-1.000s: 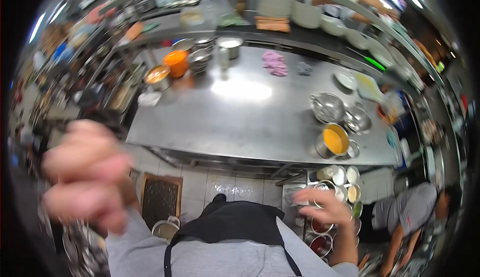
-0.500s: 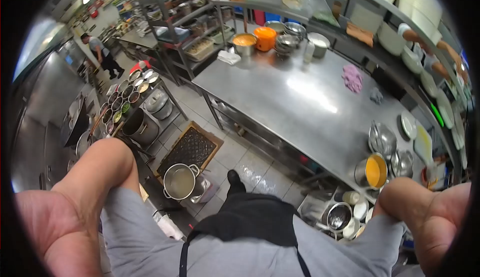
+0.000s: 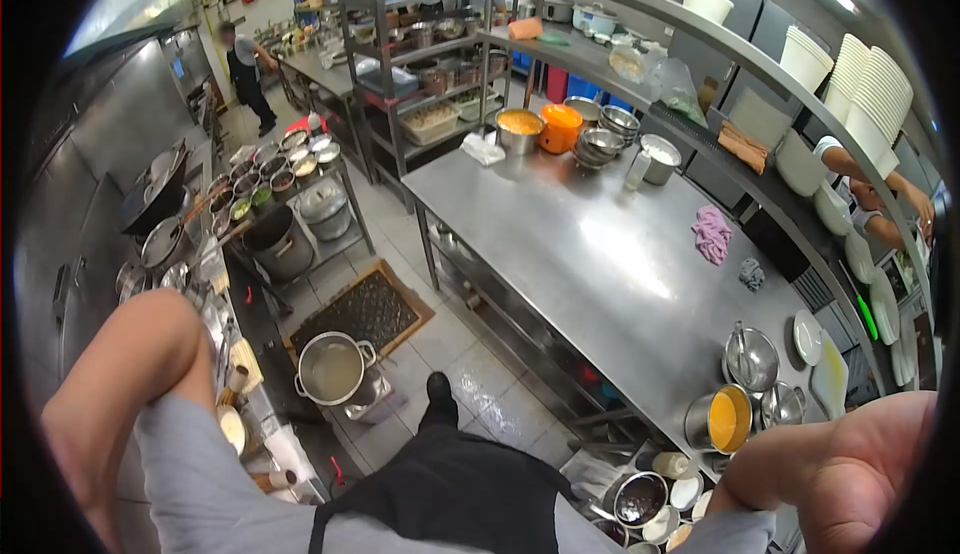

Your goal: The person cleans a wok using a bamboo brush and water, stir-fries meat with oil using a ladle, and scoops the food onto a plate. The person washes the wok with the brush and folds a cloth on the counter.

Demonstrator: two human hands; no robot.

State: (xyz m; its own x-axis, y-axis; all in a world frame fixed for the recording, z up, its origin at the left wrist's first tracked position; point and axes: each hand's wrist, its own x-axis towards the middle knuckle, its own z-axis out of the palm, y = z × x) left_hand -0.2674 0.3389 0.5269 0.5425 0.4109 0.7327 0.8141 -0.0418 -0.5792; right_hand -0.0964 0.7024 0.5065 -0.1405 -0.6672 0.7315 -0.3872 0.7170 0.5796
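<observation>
Both arms are bent, and my hands are raised close to the camera at either side. Only a sliver of my left hand [image 3: 78, 464] shows at the dark left edge, its fingers out of sight. The palm and wrist of my right hand [image 3: 875, 474] appear large at the lower right, with the fingers cut off. Nothing held is visible in either. Beyond my right wrist stands a metal pot of orange liquid [image 3: 729, 420] on the steel table [image 3: 540, 224]. A metal bowl [image 3: 750, 359] with a utensil in it sits beside that pot.
A two-handled pot of cloudy liquid [image 3: 332, 369] stands low before me, near a floor mat [image 3: 360, 309]. Ingredient containers [image 3: 270, 167] fill a stand at left. One person [image 3: 248, 74] is at the back; another person's arm [image 3: 890, 189] shows behind the right shelf [image 3: 770, 159].
My view has tilted up and shifted. My left hand has mostly slipped out at the left edge; my right hand sits lower. The person at the back now stands more upright.
</observation>
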